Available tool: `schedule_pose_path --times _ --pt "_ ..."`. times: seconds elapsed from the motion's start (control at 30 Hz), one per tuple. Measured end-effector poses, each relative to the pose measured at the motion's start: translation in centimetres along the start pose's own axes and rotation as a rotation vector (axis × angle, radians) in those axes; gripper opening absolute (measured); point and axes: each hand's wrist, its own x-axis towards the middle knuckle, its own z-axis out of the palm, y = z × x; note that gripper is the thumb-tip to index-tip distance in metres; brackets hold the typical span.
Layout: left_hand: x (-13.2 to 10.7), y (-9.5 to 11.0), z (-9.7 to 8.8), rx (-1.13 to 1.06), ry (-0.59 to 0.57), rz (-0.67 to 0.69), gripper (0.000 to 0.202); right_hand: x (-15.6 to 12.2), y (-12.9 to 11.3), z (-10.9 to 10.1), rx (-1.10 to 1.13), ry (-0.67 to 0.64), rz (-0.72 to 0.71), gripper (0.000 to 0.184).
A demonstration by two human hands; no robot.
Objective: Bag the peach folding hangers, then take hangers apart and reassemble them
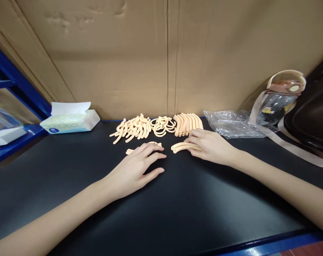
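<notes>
My left hand (137, 167) rests on the black table (161, 206), fingers stretched and apart, lying over a small peach curved plastic piece (129, 151) that is partly hidden. My right hand (208, 145) has its fingers laid on a pair of peach curved strips (180, 147), pressing or pinching their right end. Behind the hands lie three groups of the same peach parts: a loose pile (132, 128) at left, a tangle of rings (162, 125) in the middle, and a neat row of curved strips (188, 123) at right.
A tissue box (70, 121) sits at back left beside a blue shelf frame (17, 85). A crumpled clear plastic bag (233, 124), a strapped water bottle (280, 99) and a dark bag (313, 117) stand at back right. A cardboard wall (161, 53) closes the back.
</notes>
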Motion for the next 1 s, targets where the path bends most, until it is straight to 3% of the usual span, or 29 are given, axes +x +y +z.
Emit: schedule_pose_path --times 0.53,0.73,0.9,1.0 --pt "0.0 0.2 0.0 -0.032 -0.023 0.03 0.03 -0.1 -0.1 0.3 0.067 -0.01 -0.039 0.027" --pt "0.1 0.4 -0.2 -0.054 -0.011 0.02 0.028 -0.3 -0.3 0.1 0.014 0.084 -0.044 0.035" --pt "0.8 0.2 -1.2 -0.017 0.059 0.004 0.029 -0.7 -1.0 -0.8 -0.026 0.117 -0.114 0.029" --pt "2.4 -1.0 -2.4 0.062 0.066 -0.069 0.033 -1.0 -1.6 -1.1 -0.059 0.162 -0.185 0.03"
